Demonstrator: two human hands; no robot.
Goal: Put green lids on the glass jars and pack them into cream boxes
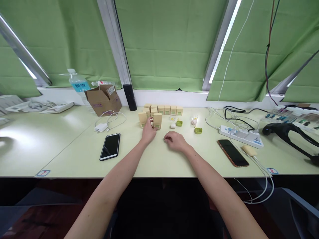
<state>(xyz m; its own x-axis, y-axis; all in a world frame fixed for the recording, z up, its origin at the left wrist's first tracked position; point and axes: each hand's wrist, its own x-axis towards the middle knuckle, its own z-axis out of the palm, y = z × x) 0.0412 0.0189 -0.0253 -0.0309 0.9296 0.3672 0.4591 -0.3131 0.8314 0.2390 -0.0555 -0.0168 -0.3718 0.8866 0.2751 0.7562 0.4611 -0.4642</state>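
Note:
My left hand [149, 132] reaches in among small beige boxes. Its fingers and thumb are closed on the left side and lower edge of one upright box [158, 120]. Just left of those fingers stands another beige box [142, 119]. My right hand [175, 141] rests on the table with its fingers curled in, and nothing shows in them. Beyond it lie a small white rounded piece [172, 126], a green cup-like piece [179, 123], a second green piece [198, 130] and a pinkish white piece [194, 122]. Behind the held box is a row of similar boxes [167, 110].
A phone [110, 146] and a white charger [101, 127] lie left, before an open cardboard box [104, 99] and a black cylinder [130, 97]. Rightward are another phone [233, 153], a power strip [240, 136], cables and a black curved frame [291, 136].

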